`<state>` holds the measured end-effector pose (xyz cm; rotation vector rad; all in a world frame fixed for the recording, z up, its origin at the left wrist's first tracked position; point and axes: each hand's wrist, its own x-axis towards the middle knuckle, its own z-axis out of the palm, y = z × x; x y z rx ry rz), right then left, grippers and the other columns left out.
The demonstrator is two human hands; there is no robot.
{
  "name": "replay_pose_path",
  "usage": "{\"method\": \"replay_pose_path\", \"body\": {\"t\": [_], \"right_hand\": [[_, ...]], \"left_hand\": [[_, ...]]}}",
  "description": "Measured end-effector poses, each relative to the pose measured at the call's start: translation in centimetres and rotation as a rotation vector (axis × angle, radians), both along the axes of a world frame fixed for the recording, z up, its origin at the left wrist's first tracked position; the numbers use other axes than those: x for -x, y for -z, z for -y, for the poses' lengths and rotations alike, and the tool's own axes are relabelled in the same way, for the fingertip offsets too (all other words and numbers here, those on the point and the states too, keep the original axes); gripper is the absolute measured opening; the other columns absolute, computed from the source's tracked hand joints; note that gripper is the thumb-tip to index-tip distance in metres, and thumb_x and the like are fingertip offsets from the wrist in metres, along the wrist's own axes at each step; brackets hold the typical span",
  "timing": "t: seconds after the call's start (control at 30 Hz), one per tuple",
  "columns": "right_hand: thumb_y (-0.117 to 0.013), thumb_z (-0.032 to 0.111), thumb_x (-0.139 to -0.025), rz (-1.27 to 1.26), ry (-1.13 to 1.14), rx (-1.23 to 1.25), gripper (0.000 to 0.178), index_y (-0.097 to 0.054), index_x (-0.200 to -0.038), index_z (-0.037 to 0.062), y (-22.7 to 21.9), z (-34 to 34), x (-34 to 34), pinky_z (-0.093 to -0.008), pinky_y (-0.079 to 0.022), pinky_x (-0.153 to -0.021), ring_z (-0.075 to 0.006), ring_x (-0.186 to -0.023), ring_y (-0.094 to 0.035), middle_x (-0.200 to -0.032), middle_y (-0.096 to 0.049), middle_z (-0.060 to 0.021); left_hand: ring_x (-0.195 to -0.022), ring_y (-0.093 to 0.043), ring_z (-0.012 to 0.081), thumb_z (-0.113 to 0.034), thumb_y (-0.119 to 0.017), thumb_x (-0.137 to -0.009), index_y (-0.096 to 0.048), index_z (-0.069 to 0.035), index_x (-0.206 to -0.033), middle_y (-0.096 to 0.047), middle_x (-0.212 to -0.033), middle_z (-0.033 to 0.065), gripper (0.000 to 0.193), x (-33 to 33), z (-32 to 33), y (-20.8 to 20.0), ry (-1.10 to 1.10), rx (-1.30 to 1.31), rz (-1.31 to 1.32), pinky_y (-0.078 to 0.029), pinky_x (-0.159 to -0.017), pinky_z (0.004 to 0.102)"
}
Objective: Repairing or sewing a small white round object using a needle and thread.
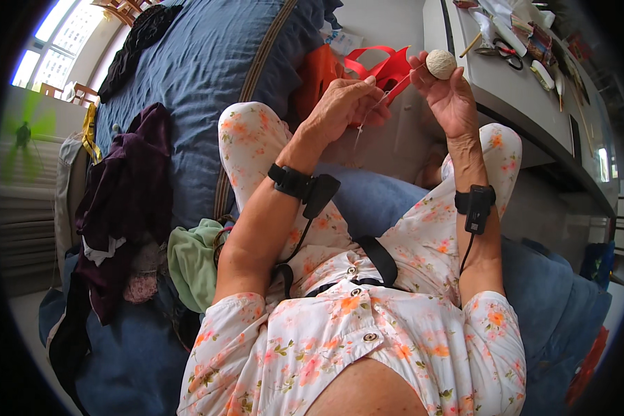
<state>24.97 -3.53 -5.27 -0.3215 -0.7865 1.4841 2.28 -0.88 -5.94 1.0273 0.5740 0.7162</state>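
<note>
In my right hand [452, 104], palm turned up, a cream-coloured round ball [441, 64] with a rough surface is held between thumb and fingers. My left hand [353, 104] is closed in a pinch, with a thin white thread [359, 132] hanging below its fingers. The thread's upper part runs near the left fingertips toward the right hand. Just past both hands is a bright red strap [394, 66], looped beside an orange-red bag [317, 76]. Whether the strap touches the right fingers, I cannot tell.
To the left is a bed with blue bedding [194, 76], with dark purple clothing [128, 180] and a light green cloth [194, 260] nearby. A grey-topped table [492, 83] at the right carries scissors [512, 55] and assorted small items. A green fan [24, 132] stands far left.
</note>
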Motion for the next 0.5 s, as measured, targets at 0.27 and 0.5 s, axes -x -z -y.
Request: {"method": "replay_pose_path", "body": {"t": [0.27, 0.5], "right_hand": [[-0.068, 0.035, -0.082, -0.120, 0.037, 0.033, 0.059, -0.050, -0.119, -0.0059, 0.1, -0.5, -1.8, -0.0425, -0.045, -0.100, -0.0320, -0.117, -0.052, -0.118, -0.057, -0.0185], [-0.070, 0.031, -0.081, -0.152, 0.018, 0.057, 0.055, -0.051, -0.118, -0.0051, 0.5, -0.6, -2.0, -0.0391, -0.050, -0.094, -0.0298, -0.112, -0.056, -0.116, -0.059, -0.0179]], "left_hand": [[-0.064, -0.065, 0.0193, -0.021, -0.062, -0.089, -0.063, 0.006, -0.094, -0.066, -0.078, 0.0195, 0.028, -0.1, 0.8, -0.9, 0.007, 0.035, -0.077, -0.055, -0.061, 0.0283], [-0.049, -0.046, 0.0054, -0.003, -0.069, -0.079, -0.063, 0.004, -0.089, -0.064, -0.072, 0.0111, 0.013, -0.4, 0.6, -0.2, -0.044, 0.030, -0.016, -0.033, -0.042, 0.0181]]}}
